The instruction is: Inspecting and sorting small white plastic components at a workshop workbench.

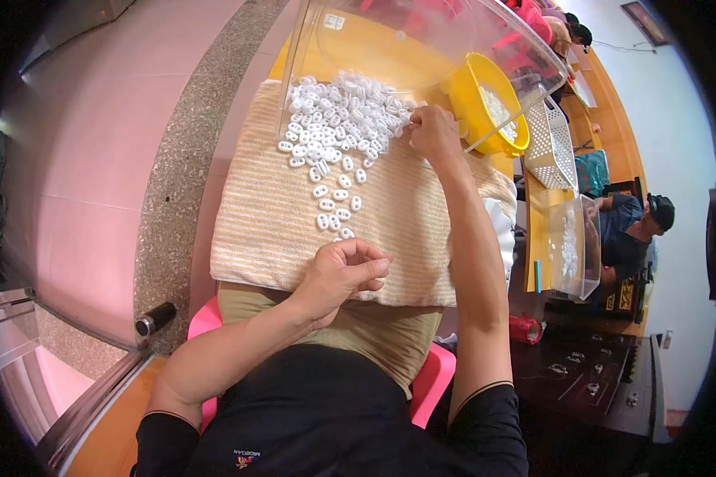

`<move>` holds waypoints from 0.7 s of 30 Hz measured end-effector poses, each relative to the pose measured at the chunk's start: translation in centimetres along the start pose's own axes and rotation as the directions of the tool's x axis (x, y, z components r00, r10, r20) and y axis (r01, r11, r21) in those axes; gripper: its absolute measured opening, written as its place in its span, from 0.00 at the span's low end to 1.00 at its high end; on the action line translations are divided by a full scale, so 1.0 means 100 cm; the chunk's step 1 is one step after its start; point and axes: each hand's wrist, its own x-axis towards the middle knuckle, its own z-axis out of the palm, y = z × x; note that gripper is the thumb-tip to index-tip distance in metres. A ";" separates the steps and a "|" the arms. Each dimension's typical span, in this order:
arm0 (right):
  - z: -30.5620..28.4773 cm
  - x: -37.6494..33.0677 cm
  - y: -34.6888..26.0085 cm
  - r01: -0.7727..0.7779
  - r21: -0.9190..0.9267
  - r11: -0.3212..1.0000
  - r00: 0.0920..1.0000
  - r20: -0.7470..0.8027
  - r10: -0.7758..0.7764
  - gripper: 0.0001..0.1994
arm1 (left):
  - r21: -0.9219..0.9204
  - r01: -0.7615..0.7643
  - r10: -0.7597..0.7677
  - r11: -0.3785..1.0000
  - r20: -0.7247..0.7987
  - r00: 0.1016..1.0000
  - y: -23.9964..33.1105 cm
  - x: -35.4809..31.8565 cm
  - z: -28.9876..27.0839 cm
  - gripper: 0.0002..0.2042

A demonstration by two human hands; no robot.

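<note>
A heap of small white oval plastic pieces with two holes [342, 115] lies on the striped cream towel [254, 222], and a loose trail of them runs toward me. Beside the near end of that trail is my left hand [344, 277], its fingers curled and the thumb pressed in; whatever it may hold is hidden. My right hand [436, 133] reaches to the heap's right edge, next to the yellow plastic basket [461, 95]. Its fingers are pinched together, and what lies in them is too small to make out. White pieces [497, 111] lie in the basket.
A clear plastic bin [294, 48] stands over the far part of the heap. To the right are a white perforated basket [545, 151] and another clear bin [573, 246] with white pieces, where a person [632, 230] sits. Other people are at the far right.
</note>
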 end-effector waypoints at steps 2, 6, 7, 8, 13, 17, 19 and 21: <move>0.002 0.000 0.002 0.003 0.020 1.000 1.000 -0.016 -0.002 0.09 | 0.003 -0.005 0.005 1.000 0.001 1.000 0.000 0.001 0.000 0.05; 0.007 -0.005 0.004 0.030 0.077 0.997 0.994 -0.108 -0.022 0.08 | -0.013 -0.027 0.027 1.000 -0.003 1.000 -0.002 0.001 0.001 0.06; 0.007 -0.005 0.004 0.029 0.076 0.997 0.994 -0.109 -0.021 0.08 | -0.014 -0.023 0.023 1.000 -0.007 1.000 -0.001 0.000 0.001 0.06; 0.007 -0.004 0.004 0.023 0.085 0.996 0.995 -0.100 -0.014 0.07 | -0.013 -0.023 0.023 1.000 -0.004 1.000 -0.001 -0.001 0.002 0.06; 0.000 -0.010 0.002 -0.001 0.128 0.992 0.999 -0.035 0.006 0.07 | -0.008 -0.001 0.001 1.000 -0.010 1.000 0.000 -0.002 0.005 0.07; -0.019 -0.041 -0.022 0.064 0.292 0.954 0.994 -0.100 -0.036 0.08 | -0.018 -0.006 0.006 1.000 -0.013 1.000 -0.002 0.001 -0.001 0.05; -0.023 -0.070 -0.036 0.040 0.566 0.824 0.997 -0.072 0.001 0.08 | -0.092 -0.071 0.070 0.993 -0.019 0.997 0.000 0.000 0.002 0.04; -0.022 -0.097 -0.045 -0.029 0.828 0.560 0.998 0.052 -0.025 0.06 | -0.101 -0.092 0.088 0.991 -0.038 0.995 -0.001 0.001 -0.001 0.05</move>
